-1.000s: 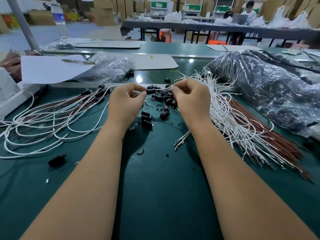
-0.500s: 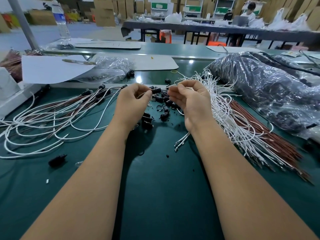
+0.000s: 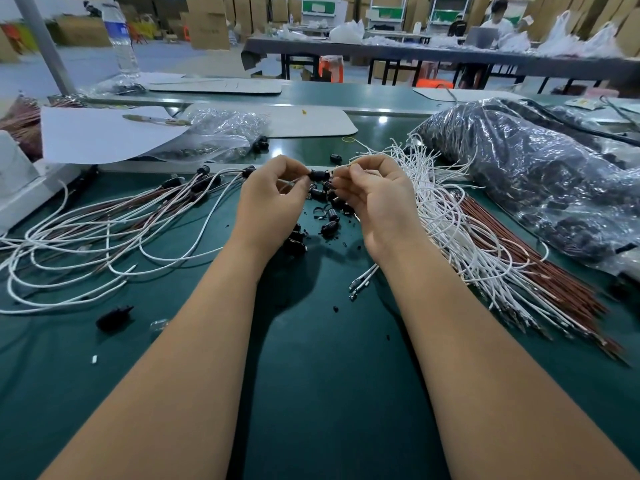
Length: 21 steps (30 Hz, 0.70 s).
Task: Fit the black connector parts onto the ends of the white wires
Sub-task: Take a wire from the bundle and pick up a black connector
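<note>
Connector: black connector part (image 3: 318, 175) pinched at the fingertips of my left hand (image 3: 268, 206), held just above the green surface (image 3: 329, 375), at 12 o'clock from my wrists.
Left fingers: closed tight on the connector part, thumb and forefinger around its left end.
Right fingers: my right hand (image 3: 379, 202) is curled, thumb and forefinger nipped shut on a white wire (image 3: 343, 165) whose end meets the connector's right side; whether it is seated inside I cannot tell.
Loose connectors: small heap of black parts (image 3: 329, 216) on the surface directly beneath and between my hands, partly hidden by my fingers.
Wire bundle at 2 o'clock: unfitted white wires (image 3: 457, 230) fanned beside my right wrist, with brown wires (image 3: 540, 268) lying against their far side.
Fitted wires at 9 o'clock: looped white wires (image 3: 86, 251) with black ends (image 3: 204, 181), spread across the surface left of my left hand.
Bags: a big clear bag of dark parts (image 3: 540, 174) at 2 o'clock behind the bundle; a smaller crumpled bag (image 3: 221, 133) at 11 o'clock.
Other: white sheet (image 3: 104, 133) at 10 o'clock, water bottle (image 3: 119, 43) beyond it, stray black piece (image 3: 112, 317) at 8 o'clock.
</note>
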### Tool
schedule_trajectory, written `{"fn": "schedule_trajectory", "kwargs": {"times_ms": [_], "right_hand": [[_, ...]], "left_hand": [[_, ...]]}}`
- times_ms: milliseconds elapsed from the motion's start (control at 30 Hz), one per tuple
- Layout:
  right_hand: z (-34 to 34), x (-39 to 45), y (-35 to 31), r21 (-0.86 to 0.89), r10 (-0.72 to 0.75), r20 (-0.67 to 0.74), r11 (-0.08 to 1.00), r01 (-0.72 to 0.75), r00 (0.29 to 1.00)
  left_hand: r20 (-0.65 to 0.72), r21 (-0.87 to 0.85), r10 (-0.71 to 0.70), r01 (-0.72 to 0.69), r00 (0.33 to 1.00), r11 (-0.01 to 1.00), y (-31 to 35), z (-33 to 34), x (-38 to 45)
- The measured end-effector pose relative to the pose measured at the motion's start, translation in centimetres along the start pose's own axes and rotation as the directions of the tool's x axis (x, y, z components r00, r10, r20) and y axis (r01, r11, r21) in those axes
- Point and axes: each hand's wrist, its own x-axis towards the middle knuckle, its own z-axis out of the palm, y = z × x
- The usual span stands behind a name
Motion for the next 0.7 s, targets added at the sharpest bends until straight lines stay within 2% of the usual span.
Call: {"fn": "schedule_trajectory", "kwargs": {"times_ms": [100,267,433,700], "right_hand": [[-0.18,0.11,0.18,-0.244,-0.094,-0.037,0.966,0.083,0.995],[-0.23,0.0,0.37,-0.462,-0.21,-0.003,0.867,0.185,0.978],[-0.37,-0.01,0.04,-0.554,-0.328,0.041,0.779,0.294,0.944],[-0.59,0.03,-0.11,-0.635,-0.387,0.117,0.678,0.369,0.915]], "left_hand": [[0.021,0.048,0.042,-0.043,0.999,0.998,0.23,0.11,-0.17],[0.034,0.08,0.092,-0.095,0.995,0.992,0.39,0.39,-0.27],[-0.012,0.115,0.111,-0.109,0.994,0.987,-0.07,0.28,0.01],[-0.045,0.172,0.136,-0.126,0.99,0.977,-0.17,0.13,0.07]]}}
